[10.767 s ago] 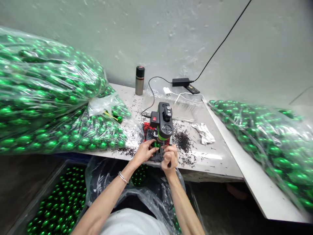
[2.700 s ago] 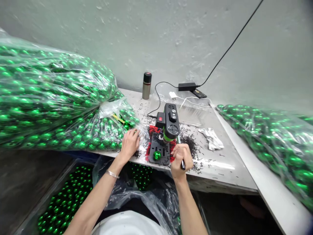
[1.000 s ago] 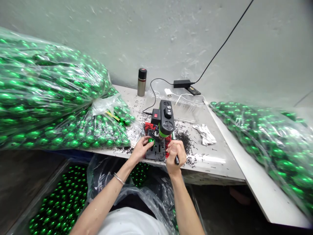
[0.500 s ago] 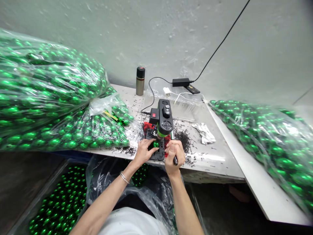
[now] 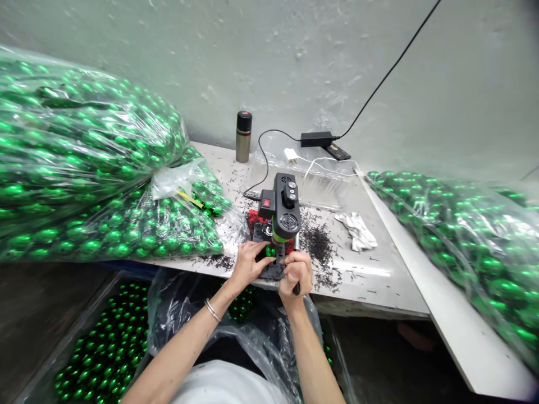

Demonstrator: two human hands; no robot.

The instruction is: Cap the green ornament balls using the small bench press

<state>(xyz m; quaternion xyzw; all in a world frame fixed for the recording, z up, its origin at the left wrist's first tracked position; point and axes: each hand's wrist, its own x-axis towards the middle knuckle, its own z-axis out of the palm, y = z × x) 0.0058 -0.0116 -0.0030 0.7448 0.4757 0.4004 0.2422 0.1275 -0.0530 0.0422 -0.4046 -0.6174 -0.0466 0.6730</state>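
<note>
A small black bench drill press [image 5: 287,205] stands near the table's front edge, with a red switch and a green ring round its lower head. Under the head sits a shiny green ball [image 5: 270,251]. My left hand [image 5: 249,264] pinches this ball between thumb and fingers on the press's dark base. My right hand [image 5: 296,273] is closed round the black-gripped lever [image 5: 297,288] at the press's right side. Beneath and beside the base shows something red. The ball's underside and the tool tip are hidden.
Bags of green balls [image 5: 84,168] fill the left side; another bag [image 5: 463,241] lies right. Black shavings [image 5: 318,242] litter the table around white gloves [image 5: 357,230]. Behind stand a flask [image 5: 243,137], a power adapter [image 5: 316,139] and clear plastic trays [image 5: 324,185]. More balls [image 5: 101,342] lie below.
My right hand and the lever have shifted slightly left, closer to the press. My left hand still pinches the green ball under the head. The view has shifted slightly.
</note>
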